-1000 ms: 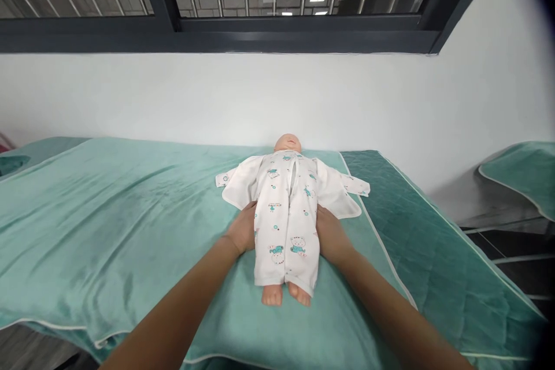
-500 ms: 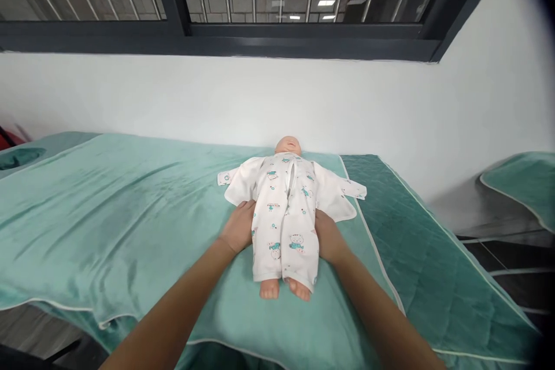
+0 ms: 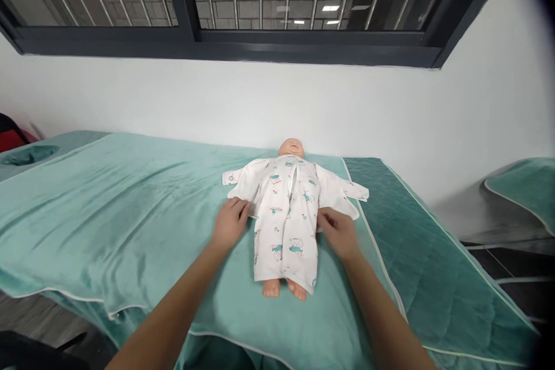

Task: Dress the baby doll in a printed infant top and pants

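Working at both flanks of a baby doll, which lies on its back on a pale green sheet, head by the wall, bare feet toward me. On so far: a white printed garment covers it from neck to ankles, roughly straight, hem just above the feet. Printed sleeve ends lie out to both sides, the one on my right reaching over the sheet's white edging onto the dark quilted pad; no doll hands visible at the cuffs. Unfinished, by my judgement: the slit at the chest gapes, and plain white panels, left and right, lie flared out from the body. Whether these belong to the printed layer or to a second garment beneath, I cannot tell. My left hand has its fingers curled in at the lower corner of the left panel; my right hand has its fingers bent inward against the doll's side, below the right panel. Cloth pinched or merely touched: cannot tell for either. Fastenings too small to read, so closure lower down stays unjudged.
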The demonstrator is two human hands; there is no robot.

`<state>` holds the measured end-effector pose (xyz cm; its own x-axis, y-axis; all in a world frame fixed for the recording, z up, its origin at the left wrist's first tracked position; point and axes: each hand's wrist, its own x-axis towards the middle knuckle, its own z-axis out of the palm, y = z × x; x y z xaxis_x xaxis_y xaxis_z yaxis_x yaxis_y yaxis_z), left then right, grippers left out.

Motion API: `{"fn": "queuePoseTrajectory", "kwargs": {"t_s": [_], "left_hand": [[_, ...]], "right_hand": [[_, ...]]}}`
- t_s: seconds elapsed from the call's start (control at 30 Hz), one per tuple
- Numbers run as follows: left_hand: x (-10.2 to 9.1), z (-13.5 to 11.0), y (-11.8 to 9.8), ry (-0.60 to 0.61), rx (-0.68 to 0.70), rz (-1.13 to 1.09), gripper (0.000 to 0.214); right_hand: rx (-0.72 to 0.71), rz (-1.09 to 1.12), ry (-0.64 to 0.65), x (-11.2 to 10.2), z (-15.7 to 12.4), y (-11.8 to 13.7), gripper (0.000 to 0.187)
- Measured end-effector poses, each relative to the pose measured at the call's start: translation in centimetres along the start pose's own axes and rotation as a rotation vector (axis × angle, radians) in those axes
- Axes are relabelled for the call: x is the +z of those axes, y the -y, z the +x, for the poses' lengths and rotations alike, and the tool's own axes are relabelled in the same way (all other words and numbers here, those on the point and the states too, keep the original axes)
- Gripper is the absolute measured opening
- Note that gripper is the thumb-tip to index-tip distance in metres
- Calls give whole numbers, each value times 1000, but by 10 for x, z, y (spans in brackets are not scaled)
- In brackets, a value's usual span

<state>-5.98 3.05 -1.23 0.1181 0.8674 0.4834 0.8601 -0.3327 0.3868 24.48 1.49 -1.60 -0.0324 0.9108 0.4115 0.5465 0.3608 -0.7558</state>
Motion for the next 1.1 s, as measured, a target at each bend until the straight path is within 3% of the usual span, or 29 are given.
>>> {"fn": "queuePoseTrajectory", "kwargs": {"t_s": [0.1,0.17,0.23,0.33,0.4,0.53,0.63,0.7,0.73,0.8,0.87,0.93,1.1], "left_hand": [[4,2,10,-138,-140,3,27],[8,4,17,-193,-206,36,22],[11,6,22,-213,-234,70,19],[14,7,24,-221,-270,117,19],[13,6,21,-246,-326,162,22],[10,4,13,-296,-452,244,28],[9,5,9,-274,-480,278,29],[9,5,8,-262,-484,294,29],[9,5,7,-258,-487,300,30],[9,5,6,-259,-499,314,31],[9,5,6,-267,-516,335,34],[10,4,6,-269,-522,358,36],[13,6,6,-267,-548,385,34]], "right_hand": [[174,-33,-333,-9,5,-15,29],[208,-199,-434,-17,8,-26,29],[252,-430,-411,-24,9,-33,33],[444,-717,-291,-32,9,-36,43],[553,-784,-210,-36,8,-36,45],[633,-717,-108,-42,16,-40,33],[530,-445,-237,-42,28,-27,27],[304,-194,-356,-37,35,-2,26],[158,-77,-345,-34,38,14,26],[-165,19,-88,-25,42,48,19],[-315,-27,245,-18,44,75,13],[-299,-27,382,-13,45,88,11],[-41,176,204,-14,54,80,22]]}}
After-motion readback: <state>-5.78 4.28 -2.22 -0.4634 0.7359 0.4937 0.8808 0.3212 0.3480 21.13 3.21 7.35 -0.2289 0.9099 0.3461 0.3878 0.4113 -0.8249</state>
